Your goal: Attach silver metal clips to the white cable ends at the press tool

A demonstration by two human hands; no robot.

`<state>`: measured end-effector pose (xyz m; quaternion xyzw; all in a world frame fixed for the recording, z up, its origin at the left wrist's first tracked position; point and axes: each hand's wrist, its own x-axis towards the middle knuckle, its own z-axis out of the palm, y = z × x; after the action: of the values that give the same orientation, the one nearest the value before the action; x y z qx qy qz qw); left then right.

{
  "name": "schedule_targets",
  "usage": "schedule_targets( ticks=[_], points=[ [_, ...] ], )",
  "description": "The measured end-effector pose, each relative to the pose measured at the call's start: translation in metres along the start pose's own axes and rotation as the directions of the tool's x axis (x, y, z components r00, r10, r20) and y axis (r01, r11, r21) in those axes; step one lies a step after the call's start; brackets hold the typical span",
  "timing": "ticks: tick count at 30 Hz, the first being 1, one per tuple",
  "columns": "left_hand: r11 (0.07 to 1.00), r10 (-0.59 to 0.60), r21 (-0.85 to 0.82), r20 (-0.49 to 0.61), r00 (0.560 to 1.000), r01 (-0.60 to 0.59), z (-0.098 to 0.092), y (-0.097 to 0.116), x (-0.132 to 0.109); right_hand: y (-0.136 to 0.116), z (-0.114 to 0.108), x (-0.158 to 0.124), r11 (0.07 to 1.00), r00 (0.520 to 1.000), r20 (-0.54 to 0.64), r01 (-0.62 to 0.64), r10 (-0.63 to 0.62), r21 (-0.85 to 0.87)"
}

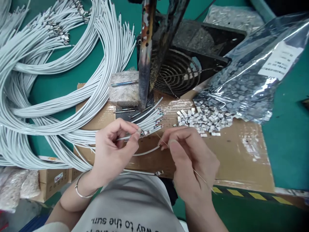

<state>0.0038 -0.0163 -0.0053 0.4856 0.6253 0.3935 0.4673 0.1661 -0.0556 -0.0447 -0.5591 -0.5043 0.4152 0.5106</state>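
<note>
Here: wire end (145,132) in L hand (113,151), strand (204,182) in R hand (193,161)

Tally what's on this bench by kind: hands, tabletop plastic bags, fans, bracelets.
Hands: 2, the left hand pinching a white cable, the right hand holding a thin wire
Plastic bags on the tabletop: 2, near bag and far bag
Fan: 1
Bracelet: 1
Total: 6
</note>
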Motion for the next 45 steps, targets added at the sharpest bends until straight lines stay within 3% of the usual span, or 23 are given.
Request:
schedule_targets(
  ticks=[4, 20, 45],
  points=[
    [1.0, 0.0, -0.002, -0.015, 1.0, 0.0, 0.0, 0.002, 0.004, -0.006, 0.0, 0.01, 0.997, 0.998, 0.013, 0.068, -0.068, -0.02],
    [0.999, 0.017, 0.031, -0.082, 0.997, -0.014, 0.004, 0.009, 0.016, -0.017, 0.015, 0.022, 0.978, 0.998, -0.045, -0.04, 0.05, 0.207],
    [0.995, 0.096, 0.047, -0.116, 0.989, -0.091, 0.004, 0.019, 0.023, -0.027, 0.022, 0.031, 0.971, 0.99, -0.127, -0.025, 0.056, 0.236]
  ],
)
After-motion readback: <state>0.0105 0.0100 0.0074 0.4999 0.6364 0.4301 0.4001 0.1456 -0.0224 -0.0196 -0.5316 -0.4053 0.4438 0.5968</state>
